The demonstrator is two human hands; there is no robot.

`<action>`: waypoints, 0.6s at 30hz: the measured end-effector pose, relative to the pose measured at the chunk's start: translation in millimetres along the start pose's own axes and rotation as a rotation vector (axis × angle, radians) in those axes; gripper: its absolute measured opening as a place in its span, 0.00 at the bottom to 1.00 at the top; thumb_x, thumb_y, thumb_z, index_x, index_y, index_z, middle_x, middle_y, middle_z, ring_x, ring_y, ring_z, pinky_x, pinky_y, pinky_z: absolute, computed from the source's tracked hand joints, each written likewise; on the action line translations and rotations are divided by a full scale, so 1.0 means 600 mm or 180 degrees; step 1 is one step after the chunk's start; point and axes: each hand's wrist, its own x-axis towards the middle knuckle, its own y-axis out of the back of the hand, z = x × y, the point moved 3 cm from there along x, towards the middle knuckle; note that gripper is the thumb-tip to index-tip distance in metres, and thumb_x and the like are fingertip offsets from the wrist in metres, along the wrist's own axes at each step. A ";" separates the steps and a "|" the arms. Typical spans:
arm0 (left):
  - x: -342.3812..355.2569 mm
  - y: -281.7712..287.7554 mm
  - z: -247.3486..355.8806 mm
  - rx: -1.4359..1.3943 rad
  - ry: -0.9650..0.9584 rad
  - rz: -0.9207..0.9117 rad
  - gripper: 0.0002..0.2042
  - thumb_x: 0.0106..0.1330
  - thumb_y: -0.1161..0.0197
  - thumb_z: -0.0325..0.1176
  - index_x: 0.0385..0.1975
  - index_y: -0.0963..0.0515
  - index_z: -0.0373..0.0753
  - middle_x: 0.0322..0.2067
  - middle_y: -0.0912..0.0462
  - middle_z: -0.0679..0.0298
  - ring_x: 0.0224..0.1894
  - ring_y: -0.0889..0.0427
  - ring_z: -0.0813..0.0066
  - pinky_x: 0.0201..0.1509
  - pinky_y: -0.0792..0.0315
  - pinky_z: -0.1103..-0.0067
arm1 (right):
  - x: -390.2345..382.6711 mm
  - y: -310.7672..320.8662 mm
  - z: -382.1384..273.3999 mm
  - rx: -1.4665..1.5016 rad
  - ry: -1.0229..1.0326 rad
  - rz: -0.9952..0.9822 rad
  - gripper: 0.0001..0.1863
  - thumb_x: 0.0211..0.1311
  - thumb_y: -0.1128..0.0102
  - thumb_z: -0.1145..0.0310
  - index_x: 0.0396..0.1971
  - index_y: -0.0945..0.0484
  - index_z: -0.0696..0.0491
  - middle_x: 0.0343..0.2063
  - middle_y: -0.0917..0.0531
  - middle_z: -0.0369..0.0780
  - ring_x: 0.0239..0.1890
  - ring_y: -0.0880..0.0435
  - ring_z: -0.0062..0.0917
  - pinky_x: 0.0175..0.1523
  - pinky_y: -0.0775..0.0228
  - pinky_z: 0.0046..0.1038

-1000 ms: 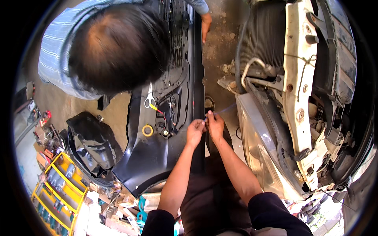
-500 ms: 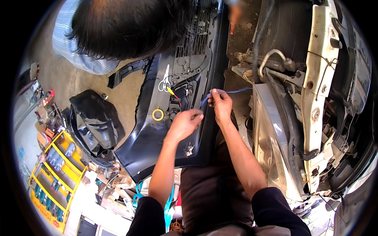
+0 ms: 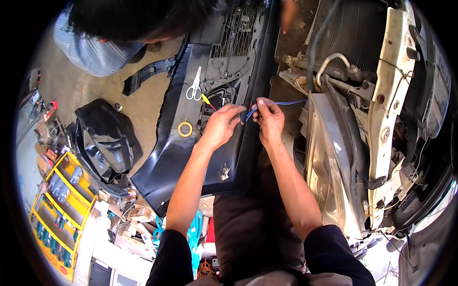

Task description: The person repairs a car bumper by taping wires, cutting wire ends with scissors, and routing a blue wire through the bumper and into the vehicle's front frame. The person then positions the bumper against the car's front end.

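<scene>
Two blue wires [image 3: 289, 103] are pinched between the thumb and fingers of my right hand [image 3: 270, 121]. Their short ends stick out to the left of my grip, and the other way they run toward the car front. My left hand [image 3: 222, 125] is close to those ends, thumb and forefinger apart, with nothing visible between them. Just beyond it, a yellow connector [image 3: 205, 99] with a red wire lies on a large black bumper cover [image 3: 191, 164]. White-handled scissors [image 3: 194, 88] and a roll of yellow tape [image 3: 185, 128] rest on the same cover, left of my hands.
At right stands the opened car front, with a headlight [image 3: 329, 157], a pale metal beam [image 3: 387, 95] and a radiator [image 3: 355, 33]. A person in a striped shirt [image 3: 90, 43] leans in at upper left. A black plastic liner [image 3: 107, 143] and yellow rack [image 3: 64, 200] are at left.
My left hand has moved a little away from me, toward the wire ends. My right hand keeps its pinch on the blue wires, whose ends now show more clearly. The other person's head has shifted up-left.
</scene>
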 end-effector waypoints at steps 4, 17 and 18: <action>0.010 -0.025 0.009 -0.0708 0.0353 0.0262 0.10 0.66 0.40 0.20 0.46 0.21 0.31 0.36 0.18 0.61 0.36 0.17 0.72 0.43 0.23 0.78 | -0.003 -0.005 -0.007 0.0051 0.0076 0.0058 0.10 0.68 0.38 0.70 0.42 0.21 0.61 0.28 0.17 0.36 0.24 0.24 0.15 0.28 0.33 0.18; -0.003 -0.057 -0.002 -0.1827 0.1011 0.0096 0.10 0.70 0.37 0.34 0.38 0.19 0.31 0.28 0.17 0.65 0.28 0.19 0.82 0.32 0.26 0.83 | -0.012 0.003 0.020 -0.0239 0.0394 0.0312 0.08 0.66 0.36 0.71 0.40 0.19 0.59 0.24 0.19 0.34 0.22 0.26 0.13 0.28 0.33 0.16; -0.006 -0.059 -0.006 -0.1824 0.1033 0.0147 0.08 0.69 0.37 0.31 0.36 0.19 0.31 0.27 0.17 0.65 0.27 0.20 0.83 0.31 0.27 0.83 | -0.014 0.007 0.020 -0.0231 0.0381 0.0314 0.07 0.65 0.36 0.72 0.39 0.19 0.59 0.23 0.20 0.34 0.22 0.26 0.13 0.27 0.34 0.17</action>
